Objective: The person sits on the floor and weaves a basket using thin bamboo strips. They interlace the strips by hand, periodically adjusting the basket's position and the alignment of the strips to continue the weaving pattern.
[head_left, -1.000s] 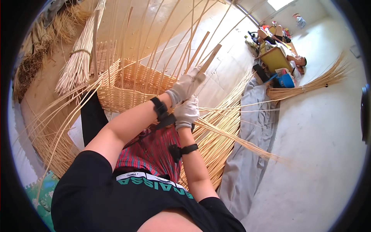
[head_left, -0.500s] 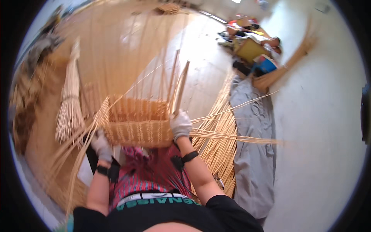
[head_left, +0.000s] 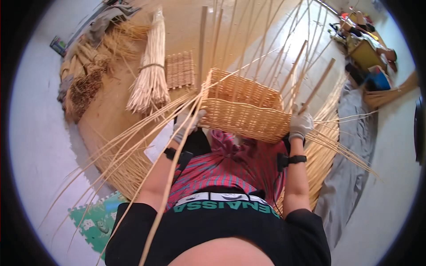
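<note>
A rectangular wicker basket [head_left: 244, 117] hangs over my lap, its right end lower than its left. Its long uncut canes [head_left: 262, 44] rise from the far wall, and loose strands [head_left: 133, 131] fan out on both sides. My gloved left hand [head_left: 188, 124] is closed at the basket's left end, its fingers partly behind the strands. At the other end my gloved right hand [head_left: 301, 124] grips the right wall near the base of two flat wooden sticks [head_left: 318, 84]. The fingertips of both hands are partly hidden.
A tied bundle of pale canes [head_left: 153, 66] and a small woven panel [head_left: 180, 70] lie ahead on the left. Long canes [head_left: 328, 144] and grey cloth [head_left: 355, 150] lie on the right. Behind my left arm is a green foam mat [head_left: 95, 219]. A box [head_left: 367, 55] stands far right.
The view has swung left, so the surroundings sit farther right. The basket has tilted, its right end now lower. Both hands still hold its ends.
</note>
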{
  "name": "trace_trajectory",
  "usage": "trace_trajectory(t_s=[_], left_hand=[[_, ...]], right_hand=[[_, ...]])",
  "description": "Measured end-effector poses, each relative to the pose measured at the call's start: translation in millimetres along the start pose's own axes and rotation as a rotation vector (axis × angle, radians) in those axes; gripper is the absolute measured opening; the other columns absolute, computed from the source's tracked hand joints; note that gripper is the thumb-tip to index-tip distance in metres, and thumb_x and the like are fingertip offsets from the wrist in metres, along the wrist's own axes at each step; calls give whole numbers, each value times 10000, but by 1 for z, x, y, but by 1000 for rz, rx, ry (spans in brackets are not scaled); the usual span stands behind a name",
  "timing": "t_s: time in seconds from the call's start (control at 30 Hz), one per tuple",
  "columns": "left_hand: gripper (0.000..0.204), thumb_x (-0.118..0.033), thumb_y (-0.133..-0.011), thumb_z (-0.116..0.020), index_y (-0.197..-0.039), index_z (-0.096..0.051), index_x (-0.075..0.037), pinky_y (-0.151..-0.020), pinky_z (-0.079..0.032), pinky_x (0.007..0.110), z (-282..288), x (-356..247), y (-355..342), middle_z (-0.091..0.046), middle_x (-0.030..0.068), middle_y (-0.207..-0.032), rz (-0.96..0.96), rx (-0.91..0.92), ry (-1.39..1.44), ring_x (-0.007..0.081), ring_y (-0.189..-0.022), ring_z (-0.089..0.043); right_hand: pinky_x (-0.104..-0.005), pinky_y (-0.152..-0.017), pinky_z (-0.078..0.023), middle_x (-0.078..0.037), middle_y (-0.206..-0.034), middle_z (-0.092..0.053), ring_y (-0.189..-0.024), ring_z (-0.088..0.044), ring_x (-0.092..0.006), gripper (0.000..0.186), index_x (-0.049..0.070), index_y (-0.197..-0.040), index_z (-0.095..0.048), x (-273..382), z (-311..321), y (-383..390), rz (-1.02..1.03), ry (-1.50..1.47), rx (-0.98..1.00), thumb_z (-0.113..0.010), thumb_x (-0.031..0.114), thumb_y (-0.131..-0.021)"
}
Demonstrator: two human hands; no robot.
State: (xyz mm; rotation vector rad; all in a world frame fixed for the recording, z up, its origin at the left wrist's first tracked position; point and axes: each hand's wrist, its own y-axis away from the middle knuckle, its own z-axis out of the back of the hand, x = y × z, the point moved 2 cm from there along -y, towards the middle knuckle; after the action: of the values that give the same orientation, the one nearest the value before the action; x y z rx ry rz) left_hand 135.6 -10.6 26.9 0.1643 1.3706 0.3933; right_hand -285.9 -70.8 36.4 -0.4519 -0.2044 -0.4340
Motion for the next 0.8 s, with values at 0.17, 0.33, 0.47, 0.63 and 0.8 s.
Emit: trace_trajectory(t_s=[0.17, 0.33, 0.47, 0.63, 0.8], left_hand=[[466, -275, -939, -748, -1287, -607, 2, -943, -513, 395, -2, -18, 13, -721, 135, -1150, -481, -276, -231, 282, -1025, -674], [401, -313, -982, -676, -1256, -667, -19, -871, -547, 409, 19, 16, -14, -743, 166, -1068, -785, -345, -391, 322, -953, -703], [472, -345, -1031, -609, -1396, -574, -47, -930, -527, 418, 8, -1, 8, -711, 140, -1146, -543, -338, -540, 327, -1025, -673], [663, -261, -1003, -675, -1572, -374, -108, -655, -536, 262, 28, -13, 41, -626, 24, -857, -165, 129, 381, 102, -713, -591], [690, -223, -983, -714, -1564, -371, -82, -571, -481, 214, 1, -63, 68, -628, -3, -801, -258, -139, 177, 57, -662, -559]], right_hand=[[-451, -993, -480, -246, -1185, -653, -1121, -637, -349, 442, 45, -1231, -653, 45, 22, 49, 183, -50, -326, -728, 343, -914], [-382, -855, -569, -108, -975, -748, -923, -720, -271, 147, 140, -1049, -767, 127, 38, 122, 503, -903, 590, -707, 117, -916], [-427, -1068, -458, -125, -1365, -633, -1252, -599, -282, 437, 143, -1333, -641, 232, 94, 171, 1296, -1126, 494, -673, 250, -911], [-442, -1044, -441, -52, -1036, -657, -1062, -630, -238, 518, 196, -1385, -604, 226, 98, 168, 1609, -1011, 621, -689, 307, -886], [-411, -840, -534, -42, -864, -631, -847, -647, -247, 452, 200, -1318, -634, 209, 101, 159, 1561, -886, 722, -685, 223, -870]])
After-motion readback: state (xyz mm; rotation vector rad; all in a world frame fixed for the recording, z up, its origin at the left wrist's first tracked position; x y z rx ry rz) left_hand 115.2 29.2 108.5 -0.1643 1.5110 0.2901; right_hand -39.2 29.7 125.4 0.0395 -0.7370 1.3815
